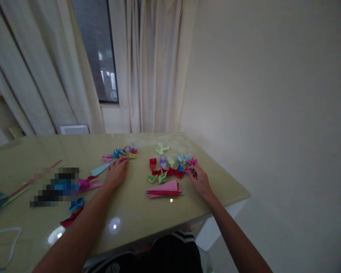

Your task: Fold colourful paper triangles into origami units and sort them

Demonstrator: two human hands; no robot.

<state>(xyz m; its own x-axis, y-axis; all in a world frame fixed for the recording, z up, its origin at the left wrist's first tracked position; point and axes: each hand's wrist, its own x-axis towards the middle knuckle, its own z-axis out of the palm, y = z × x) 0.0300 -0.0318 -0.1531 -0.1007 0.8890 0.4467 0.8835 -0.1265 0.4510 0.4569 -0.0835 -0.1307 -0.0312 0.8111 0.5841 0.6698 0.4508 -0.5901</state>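
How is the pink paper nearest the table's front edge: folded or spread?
Folded: the pink paper makes a narrow wedge, with a red layer showing along its lower edge.

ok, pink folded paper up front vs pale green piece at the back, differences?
The pink folded paper is a long wedge; the pale green piece is smaller, with jutting points. The pink folded paper also shows red; the pale green piece looks all green. Both lie on the table.
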